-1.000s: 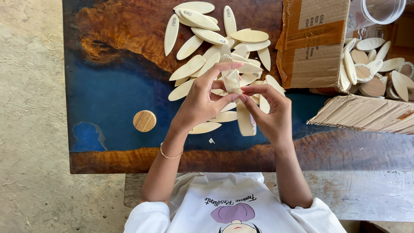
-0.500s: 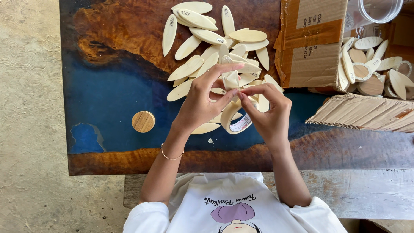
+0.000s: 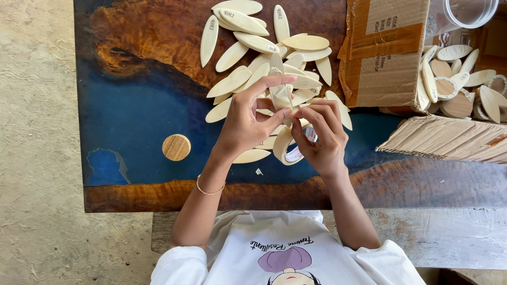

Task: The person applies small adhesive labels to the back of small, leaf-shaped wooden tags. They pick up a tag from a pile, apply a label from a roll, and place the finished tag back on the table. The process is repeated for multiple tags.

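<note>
Head view, one entry. Left hand (image 3: 244, 124): fingers curled round a small bundle of wooden slips (image 3: 280, 95), thumb and forefinger pinching it from the near side. Right hand (image 3: 321, 134): fingertips closed narrowly on the lower end of the same bundle, just above a roll of tape (image 3: 289, 148) that hangs below the grip and appears to be caught on those fingers (whether a strip of tape runs up to the bundle cannot be told). Bundle sits between the two hands, raised off the table (image 3: 132, 105), over the near edge of a heap of loose slips (image 3: 248, 31).

Handling, as judged: slips are thin, flat, pointed-oval pieces of pale wood, light and stiff, smooth-faced and so likely to slide against each other if the pinch slackens; thin tips could chip. Best held across the flat faces at mid-length, squeezing the stack together, rather than by the tips.

Orientation: long axis of the bundle runs away from the person, upper tip pointing towards the far heap, lower tip down into the right fingers.

Around the grip: loose slips fan out beyond and to both sides of it; a round wooden disc (image 3: 176, 147) lies well off to the left; a cardboard box (image 3: 388, 53), flaps open, lies off to the right, holding more slips and rounds; a bracelet (image 3: 208, 190) circles the left wrist.
</note>
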